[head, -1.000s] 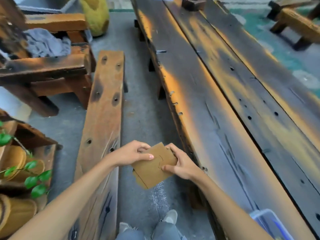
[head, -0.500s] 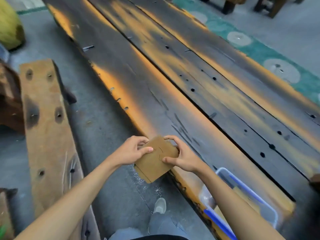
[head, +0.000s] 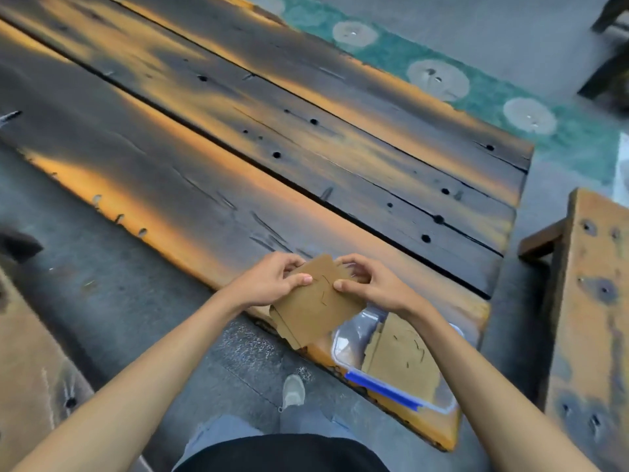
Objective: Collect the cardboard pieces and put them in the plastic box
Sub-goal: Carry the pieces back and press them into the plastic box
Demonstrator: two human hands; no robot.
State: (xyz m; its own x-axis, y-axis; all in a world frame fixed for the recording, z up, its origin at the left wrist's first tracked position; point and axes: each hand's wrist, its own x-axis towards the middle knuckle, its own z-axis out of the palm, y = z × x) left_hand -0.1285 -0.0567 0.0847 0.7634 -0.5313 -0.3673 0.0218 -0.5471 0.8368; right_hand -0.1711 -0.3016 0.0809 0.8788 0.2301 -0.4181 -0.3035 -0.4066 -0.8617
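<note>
Both hands grip a small stack of brown cardboard pieces [head: 315, 303] above the near edge of the dark, orange-streaked plank tabletop [head: 211, 185]. The left hand [head: 269, 282] pinches the stack's left side, thumb on top and fingers curled behind. The right hand [head: 369, 284] pinches the right side the same way. The stack's lower right corner overlaps the near-left corner of a clear plastic box [head: 343, 345] with a blue rim clip, which stands at the tabletop's near end. More cardboard [head: 400, 356] already lies flat inside the box. A wooden bench [head: 592, 301] stands to the right, apart from the tabletop. One shoe [head: 293, 390] shows on the grey floor below.
</note>
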